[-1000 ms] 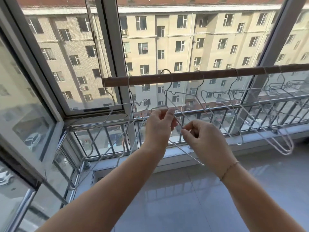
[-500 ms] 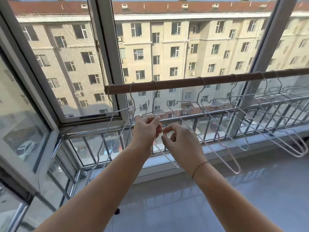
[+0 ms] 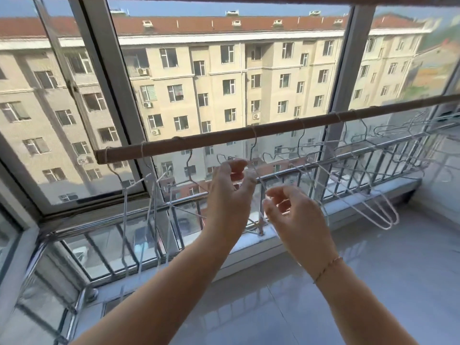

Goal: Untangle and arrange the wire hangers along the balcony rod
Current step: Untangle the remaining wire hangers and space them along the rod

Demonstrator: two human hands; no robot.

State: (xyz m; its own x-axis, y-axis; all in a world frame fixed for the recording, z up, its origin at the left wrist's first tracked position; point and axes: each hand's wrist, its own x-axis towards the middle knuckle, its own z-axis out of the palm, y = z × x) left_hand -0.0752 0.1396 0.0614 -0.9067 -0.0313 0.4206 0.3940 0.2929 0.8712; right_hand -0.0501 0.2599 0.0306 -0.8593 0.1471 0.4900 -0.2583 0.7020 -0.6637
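White wire hangers (image 3: pixel 153 192) hooked along brown rod (image 3: pixel 224 134), left few bunched (tangled), right ones splayed outward

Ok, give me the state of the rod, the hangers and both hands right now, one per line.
rod: in place, hooks along it
left hangers: hooked near the rod's end, bunched and crossing
middle hanger: hooked on, at the left fingertips
right hangers: hooked on, overlapping
left hand: at the middle hanger, grip too blurred to tell
right hand: fingers loosely curled, holding nothing
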